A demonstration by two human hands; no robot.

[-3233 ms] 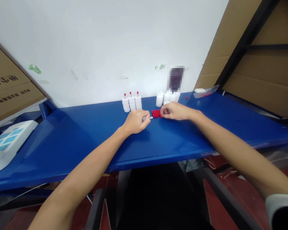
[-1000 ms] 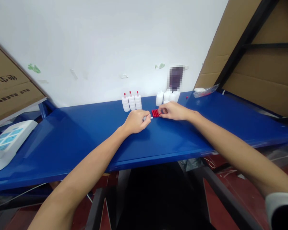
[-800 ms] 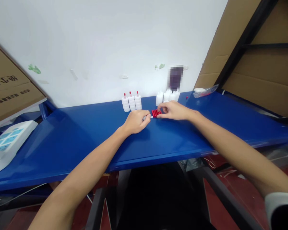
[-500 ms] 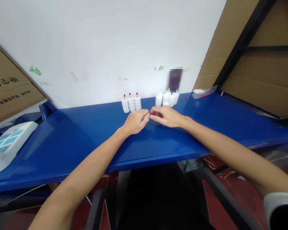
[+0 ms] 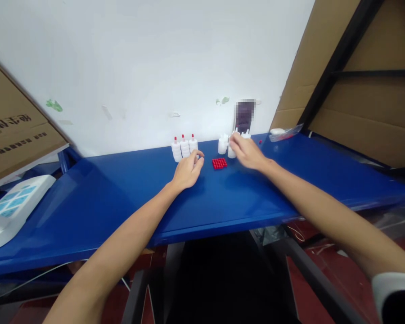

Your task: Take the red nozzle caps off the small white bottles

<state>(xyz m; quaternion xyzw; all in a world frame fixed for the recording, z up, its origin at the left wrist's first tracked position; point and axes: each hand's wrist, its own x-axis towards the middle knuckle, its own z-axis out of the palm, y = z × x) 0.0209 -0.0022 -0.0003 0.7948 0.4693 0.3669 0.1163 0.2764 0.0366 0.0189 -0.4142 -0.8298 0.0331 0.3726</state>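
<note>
Fingers curled, my right hand [image 5: 247, 152] is at the top of a white squeeze bottle [image 5: 231, 152]; the fingers cover its upper end. More uncapped white bottles [image 5: 222, 145] stand beside and behind that hand, partly hidden by it. My left hand [image 5: 188, 171] is open over the table, thumb and fingers apart with nothing between them. Just behind it stand three white bottles with red tips [image 5: 184, 146], side by side. Between the hands, small red caps [image 5: 219, 164] lie in a tight block of rows.
The blue table [image 5: 121, 189] runs along a white wall. One loose red cap [image 5: 260, 141] and a clear plastic bag [image 5: 286, 133] lie at the back right. A blurred dark item [image 5: 245, 116] leans on the wall. At the left sits a white device with blue panels [image 5: 16, 200].
My hands have parted, uncovering the block of red caps. The right hand moved right and back to a white bottle. The left hand moved slightly left and its fingers opened.
</note>
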